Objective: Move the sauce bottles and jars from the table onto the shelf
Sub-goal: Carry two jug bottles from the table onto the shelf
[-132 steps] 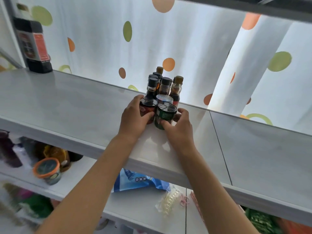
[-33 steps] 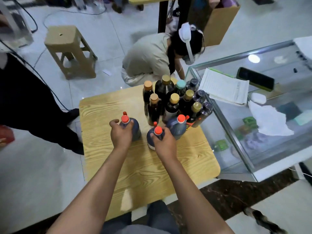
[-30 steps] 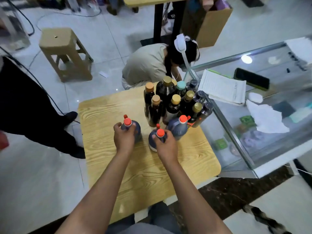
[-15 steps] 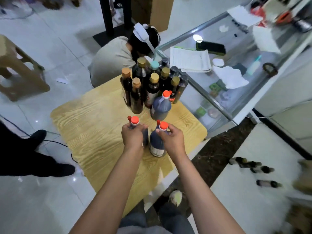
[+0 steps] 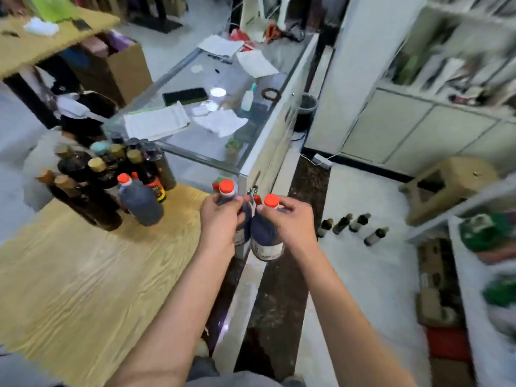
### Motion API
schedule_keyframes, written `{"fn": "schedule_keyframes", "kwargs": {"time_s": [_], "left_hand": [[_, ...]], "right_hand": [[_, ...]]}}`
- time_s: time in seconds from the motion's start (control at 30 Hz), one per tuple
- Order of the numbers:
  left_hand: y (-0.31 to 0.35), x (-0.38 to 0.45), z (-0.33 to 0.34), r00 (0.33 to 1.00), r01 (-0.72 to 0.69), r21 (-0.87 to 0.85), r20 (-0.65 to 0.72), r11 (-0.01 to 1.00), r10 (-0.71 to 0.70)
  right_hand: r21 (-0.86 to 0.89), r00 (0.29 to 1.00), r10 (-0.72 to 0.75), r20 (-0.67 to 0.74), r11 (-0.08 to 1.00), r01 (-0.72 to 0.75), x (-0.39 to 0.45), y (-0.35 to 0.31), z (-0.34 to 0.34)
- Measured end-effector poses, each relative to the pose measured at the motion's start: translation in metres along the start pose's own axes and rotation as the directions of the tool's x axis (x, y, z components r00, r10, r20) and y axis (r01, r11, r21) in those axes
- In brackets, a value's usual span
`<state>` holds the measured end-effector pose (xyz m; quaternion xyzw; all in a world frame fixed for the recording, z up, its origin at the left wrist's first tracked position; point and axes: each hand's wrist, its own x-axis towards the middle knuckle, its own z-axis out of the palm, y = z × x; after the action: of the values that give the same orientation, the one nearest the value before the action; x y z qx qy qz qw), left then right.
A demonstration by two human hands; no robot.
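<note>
Shelf (image 5: 480, 196) lies right of the surface (image 5: 69, 275); left hand (image 5: 219, 222) and right hand (image 5: 290, 222) each clamped on an upright red-capped bottle (image 5: 264, 236), right grip nearer.

Pale floor (image 5: 368, 263) at lower right, glass counter (image 5: 212, 141) mid-frame, white cabinets (image 5: 413, 129) upper right, a stool (image 5: 449, 185) at right.

Single head-worn view, angled forward and down, hands (image 5: 251, 219) close, table (image 5: 69, 275) left, shelf (image 5: 474, 275) right
</note>
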<state>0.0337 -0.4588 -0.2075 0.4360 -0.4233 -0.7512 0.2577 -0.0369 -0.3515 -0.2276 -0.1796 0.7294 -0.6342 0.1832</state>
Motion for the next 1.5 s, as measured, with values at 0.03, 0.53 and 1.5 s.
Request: {"fn": "schedule_keyframes", "kwargs": {"time_s": [0.03, 0.53, 1.5], "left_hand": [[-0.001, -0.011, 0.024, 0.998, -0.023, 0.016, 0.054, 1.0, 0.022], [-0.053, -0.152, 0.37, 0.648, -0.221, 0.127, 0.76, 0.967, 0.048], [-0.058, -0.308, 0.937, -0.252, 0.131, 0.216, 0.951, 0.968, -0.178]], "right_hand": [[0.025, 0.999, -0.013, -0.034, 1.0, 0.014, 0.001, -0.006, -0.027], [0.187, 0.807, -0.039, -0.59, 0.965, 0.183, 0.011, -0.061, -0.394], [-0.159, 0.015, -0.175, -0.984, 0.923, 0.351, 0.109, -0.235, -0.86]]}}
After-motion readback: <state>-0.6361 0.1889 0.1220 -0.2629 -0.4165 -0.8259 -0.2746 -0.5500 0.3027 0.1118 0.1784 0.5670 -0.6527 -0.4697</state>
